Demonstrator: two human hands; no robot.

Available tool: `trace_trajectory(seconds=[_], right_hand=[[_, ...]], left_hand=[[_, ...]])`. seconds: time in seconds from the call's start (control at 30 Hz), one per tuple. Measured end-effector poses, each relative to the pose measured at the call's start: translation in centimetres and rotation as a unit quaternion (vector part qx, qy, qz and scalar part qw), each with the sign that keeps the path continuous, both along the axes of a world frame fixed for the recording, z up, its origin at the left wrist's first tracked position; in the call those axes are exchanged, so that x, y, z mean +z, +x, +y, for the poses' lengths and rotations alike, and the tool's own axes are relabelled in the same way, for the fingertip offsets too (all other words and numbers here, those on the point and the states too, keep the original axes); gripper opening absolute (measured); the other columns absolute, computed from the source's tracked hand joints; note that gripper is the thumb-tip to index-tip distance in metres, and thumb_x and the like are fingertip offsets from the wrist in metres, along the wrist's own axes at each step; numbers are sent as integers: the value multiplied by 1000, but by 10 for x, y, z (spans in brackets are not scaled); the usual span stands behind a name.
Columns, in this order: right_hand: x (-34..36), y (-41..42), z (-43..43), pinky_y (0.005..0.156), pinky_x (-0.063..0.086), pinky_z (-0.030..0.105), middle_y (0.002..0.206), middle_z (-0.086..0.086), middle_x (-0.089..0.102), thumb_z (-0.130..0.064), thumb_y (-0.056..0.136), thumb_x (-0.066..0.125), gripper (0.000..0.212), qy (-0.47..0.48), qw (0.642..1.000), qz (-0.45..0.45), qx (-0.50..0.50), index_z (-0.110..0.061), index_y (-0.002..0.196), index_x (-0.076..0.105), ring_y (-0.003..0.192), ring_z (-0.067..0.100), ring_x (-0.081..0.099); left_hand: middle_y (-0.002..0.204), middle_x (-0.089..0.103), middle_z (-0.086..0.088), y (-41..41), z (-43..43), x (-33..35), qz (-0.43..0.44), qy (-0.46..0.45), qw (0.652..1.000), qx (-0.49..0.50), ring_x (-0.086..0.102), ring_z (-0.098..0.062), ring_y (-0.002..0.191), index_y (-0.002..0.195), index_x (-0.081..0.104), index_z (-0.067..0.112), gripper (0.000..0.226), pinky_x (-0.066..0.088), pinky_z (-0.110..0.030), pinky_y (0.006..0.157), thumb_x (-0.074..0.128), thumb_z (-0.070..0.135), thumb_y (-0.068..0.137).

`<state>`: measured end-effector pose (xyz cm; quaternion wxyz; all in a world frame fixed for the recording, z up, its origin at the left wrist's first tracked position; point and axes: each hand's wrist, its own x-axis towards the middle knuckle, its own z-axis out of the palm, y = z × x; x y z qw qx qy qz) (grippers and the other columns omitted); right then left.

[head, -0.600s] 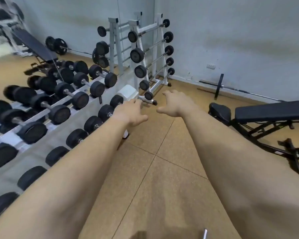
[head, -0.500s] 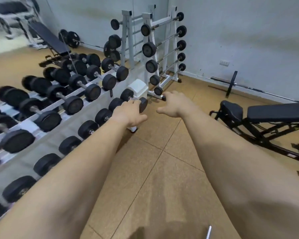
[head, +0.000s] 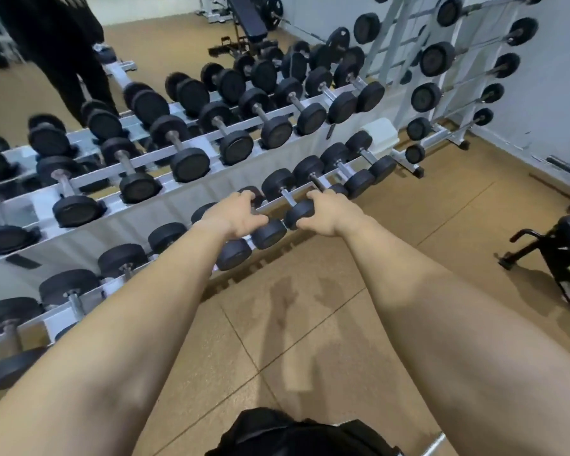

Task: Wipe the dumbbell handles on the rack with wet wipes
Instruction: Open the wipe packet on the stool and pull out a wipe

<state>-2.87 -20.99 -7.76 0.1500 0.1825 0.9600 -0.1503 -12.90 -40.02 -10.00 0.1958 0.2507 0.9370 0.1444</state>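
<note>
A two-tier white dumbbell rack runs from the lower left to the upper right, full of black dumbbells with metal handles. My left hand reaches onto the lower tier, its fingers curled over the handle of a small dumbbell, which it hides. My right hand is just to its right, fingertips curled on the handle of the neighbouring dumbbell, thumb near a black head. No wet wipe shows in either hand. A white block sits at the rack's right end.
A white barbell rack stands against the wall at the upper right. A black bench is on the floor at the right, another bench far back. A person in black stands at the upper left.
The view swung left and down toward the rack. Both hands moved from mid-air above the floor onto the handles on the lower tier.
</note>
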Motion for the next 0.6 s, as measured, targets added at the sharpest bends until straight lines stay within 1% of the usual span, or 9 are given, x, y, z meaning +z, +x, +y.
trace_trajectory(seconds=[0.07, 0.17, 0.23, 0.3, 0.33, 0.37, 0.43, 0.53, 0.6], right_hand=[[-12, -18, -44, 103, 47, 50, 144, 14, 51, -50, 85, 64, 71, -16, 999, -3, 38, -18, 145, 45, 127, 37, 52], [-28, -40, -104, 96, 51, 45, 134, 14, 60, -44, 86, 66, 60, -40, 994, -23, 102, -13, 136, 52, 113, 34, 59], [-36, -52, -143, 89, 51, 41, 122, 14, 65, -40, 89, 66, 48, -59, 986, -53, 145, -9, 126, 57, 105, 32, 61], [-42, -63, -183, 85, 50, 39, 112, 12, 66, -37, 92, 64, 41, -62, 976, -76, 193, -6, 118, 61, 101, 32, 61], [-44, -67, -204, 83, 49, 39, 107, 13, 67, -36, 92, 63, 38, -55, 970, -85, 220, -4, 113, 64, 98, 33, 61], [-45, -71, -225, 78, 48, 38, 101, 14, 67, -36, 92, 63, 35, -48, 963, -92, 250, -3, 105, 66, 93, 33, 60], [-48, -77, -268, 71, 43, 37, 89, 12, 64, -36, 93, 62, 30, -40, 945, -109, 306, -6, 90, 64, 84, 31, 57], [-52, -82, -333, 70, 43, 36, 82, 11, 61, -36, 93, 61, 30, -32, 909, -125, 396, -10, 78, 61, 81, 31, 57], [-54, -82, -377, 68, 42, 36, 81, 10, 61, -35, 92, 61, 30, -30, 880, -123, 457, -9, 77, 61, 81, 31, 58]], left_hand=[[147, 52, -12, -6, -48, -9, -21, -2, 999, 25, 55, -32, 125, 147, 43, 13, 72, 47, -42, 102, 60, 53, 89], [141, 57, -11, -6, -120, -22, -45, -13, 997, 66, 57, -31, 122, 143, 48, 12, 68, 47, -42, 102, 59, 53, 91], [136, 60, -11, 0, -166, -28, -67, -23, 993, 93, 58, -29, 116, 139, 52, 12, 60, 47, -38, 95, 59, 50, 93], [130, 64, -10, 7, -212, -35, -89, -29, 988, 124, 58, -26, 106, 126, 60, 14, 47, 44, -36, 86, 57, 49, 95], [127, 65, -10, 13, -233, -39, -100, -31, 984, 143, 57, -25, 102, 120, 63, 15, 43, 44, -36, 85, 56, 49, 96], [126, 65, -10, 20, -254, -43, -113, -34, 979, 167, 57, -25, 102, 119, 64, 14, 43, 45, -38, 88, 55, 49, 96], [125, 64, -11, 37, -292, -48, -135, -32, 966, 218, 57, -26, 104, 120, 66, 11, 43, 46, -39, 94, 55, 46, 98], [126, 64, -14, 66, -342, -48, -148, -28, 945, 292, 54, -27, 100, 114, 66, 10, 40, 40, -32, 86, 53, 45, 99], [124, 64, -12, 92, -373, -46, -154, -28, 926, 345, 56, -28, 106, 117, 67, 9, 42, 38, -30, 84, 52, 45, 100]])
